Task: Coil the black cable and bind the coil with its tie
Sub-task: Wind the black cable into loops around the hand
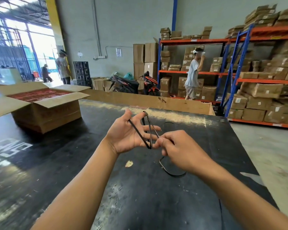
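Observation:
The thin black cable (138,131) is looped around the spread fingers of my left hand (129,133), running from near the thumb across the palm to the little finger and up over the index fingertip. My right hand (176,147) pinches a strand of the cable just right of the left fingertips. A slack loop of the same cable (171,173) hangs under my right hand and rests on the black table (140,196). I cannot make out a tie.
An open cardboard box (45,107) full of red packs stands on the table at the far left. A long cardboard wall (156,101) runs along the table's far edge. Shelving racks with cartons, parked scooters and people stand beyond.

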